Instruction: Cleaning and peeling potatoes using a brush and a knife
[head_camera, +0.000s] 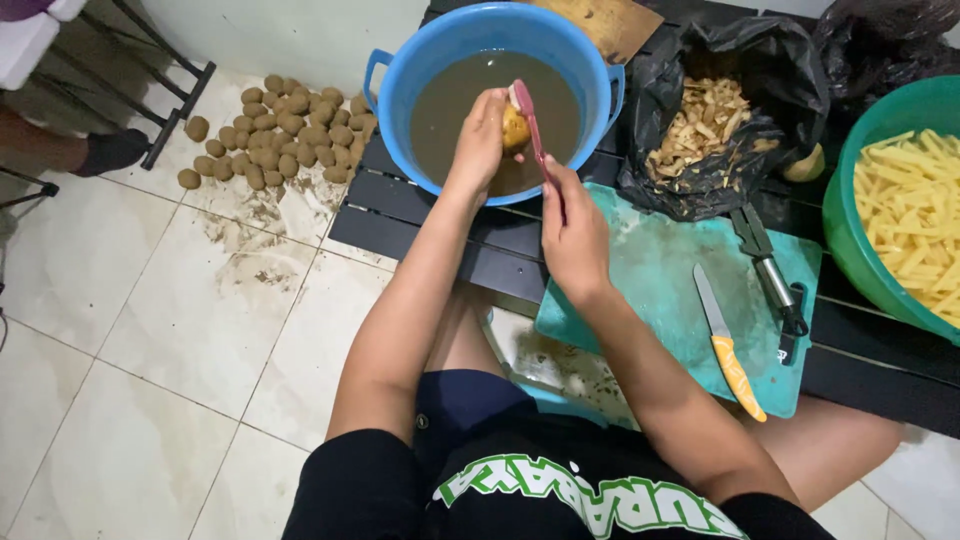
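Gripping a potato (515, 128) above the blue basin (395, 90) of murky water, the left hand (480, 140) steadies it; the right hand (572, 235), nearer the person, clasps a pink-handled brush (528, 115) against the potato.

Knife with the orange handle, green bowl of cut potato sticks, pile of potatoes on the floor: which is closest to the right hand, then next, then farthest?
From the right hand:
1. Knife, beside it on the teal board.
2. Green bowl, far right edge.
3. Potato pile, on the floor, far left.

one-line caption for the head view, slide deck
Left hand holds a potato over a blue tub of murky water while the right hand scrubs it with a pink toothbrush.
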